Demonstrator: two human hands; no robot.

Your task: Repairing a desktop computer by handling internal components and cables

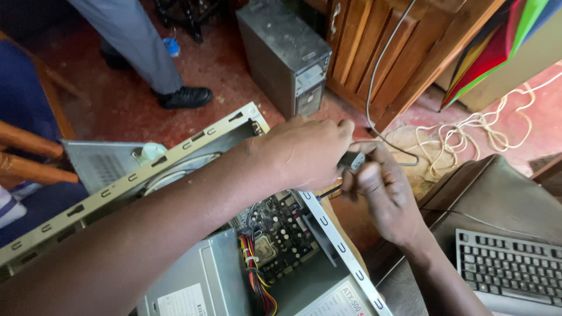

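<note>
At the far left edge of the frame sit a blue chair (23, 88) with wooden arms and, right of it, a grey panel (102, 161) lying flat on the red floor (222, 76). At upper left a standing person's trouser leg (137, 41) and one black shoe (187, 96) take up part of the floor.

One open case (175, 152) fills the lower centre; its perforated rim runs diagonally from lower left up to centre, and a second rim strip runs down to the lower right. Inside show one circuit board (281, 225), one bundle of coloured wires (254, 275) and one grey power unit (199, 281).

The left hand (304, 149) hovers over the case's upper corner, curled, its fingers closed on a small dark plug (351, 159). The right hand (383, 193) is just beside it, fingertips pinching the same plug from below; a thin grey cable (380, 64) runs from there to the upper frame.

One closed tower (287, 52) stands at upper centre against a wooden cabinet (386, 52). Right of the hands lies a loose tangle of pale cord (468, 129) on open floor. At lower right one keyboard (509, 266) sits on the counter (497, 193), whose edge lies close to the right hand's wrist.
</note>
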